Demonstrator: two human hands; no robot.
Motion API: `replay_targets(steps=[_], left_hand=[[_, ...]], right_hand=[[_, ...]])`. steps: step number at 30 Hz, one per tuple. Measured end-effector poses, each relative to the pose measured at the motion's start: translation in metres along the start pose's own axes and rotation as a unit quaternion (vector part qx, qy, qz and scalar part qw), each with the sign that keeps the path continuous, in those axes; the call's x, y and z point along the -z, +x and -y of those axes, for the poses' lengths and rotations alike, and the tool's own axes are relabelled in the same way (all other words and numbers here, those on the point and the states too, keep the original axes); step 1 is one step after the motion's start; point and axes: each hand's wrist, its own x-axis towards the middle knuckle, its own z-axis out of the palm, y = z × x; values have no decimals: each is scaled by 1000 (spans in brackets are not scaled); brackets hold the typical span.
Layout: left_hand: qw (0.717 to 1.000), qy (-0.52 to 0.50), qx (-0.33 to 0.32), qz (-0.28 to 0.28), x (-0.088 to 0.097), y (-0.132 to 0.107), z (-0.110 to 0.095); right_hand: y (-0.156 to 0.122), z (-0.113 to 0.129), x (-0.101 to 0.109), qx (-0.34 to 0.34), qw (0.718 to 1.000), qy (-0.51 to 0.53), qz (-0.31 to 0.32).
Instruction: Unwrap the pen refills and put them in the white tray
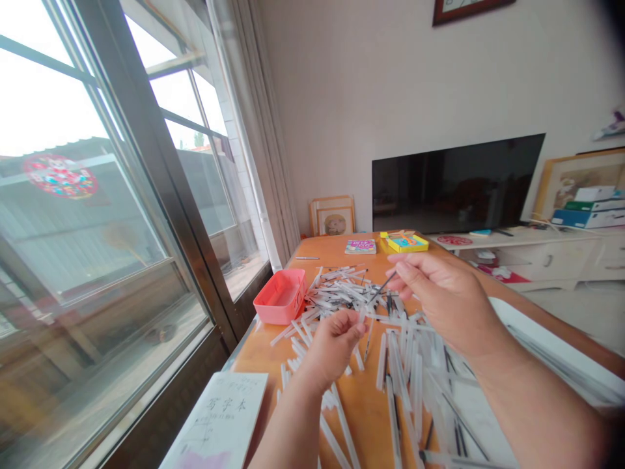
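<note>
My right hand (430, 293) pinches one end of a thin dark pen refill (381, 288) between thumb and fingers. The refill slants down to the left. Its lower end reaches the fingertips of my left hand (339, 342), which are closed on a small clear pen part (362, 314); most of that part is hidden. Beneath and beyond both hands lies a loose heap of clear pen barrels (336, 290) mixed with dark pieces. More barrels (407, 365) lie in rows closer to me, some with dark refills among them.
A pink plastic box (278, 312) sits on the wooden table (254, 355) at left, near the window. In front of it lies a white notebook (215, 417). At the far end are a yellow box (407, 245) and a colourful booklet (360, 247). A white tray (551, 339) is at right.
</note>
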Motion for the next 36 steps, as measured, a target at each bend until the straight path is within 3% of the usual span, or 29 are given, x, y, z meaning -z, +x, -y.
replay_targets(steps=[7,16,22,30,36], left_hand=[[1000,-6,12,-27,-6,-2,-7],[999,32,-6,30,1,2,6],[998,45,-10,43,5,3,9],[999,30,-25,-1,8,5,1],[993,-8,-32,-110,17,8,-6]], right_hand=[[-2,0,-1,7,1000,-24,4],[-4,-14,-12,14,998,-43,35],[-8,-30,-21,11,993,-57,98],[-2,-41,-13,-14,990,-117,75],[-1,-55,-15,-48,961,-228,147]])
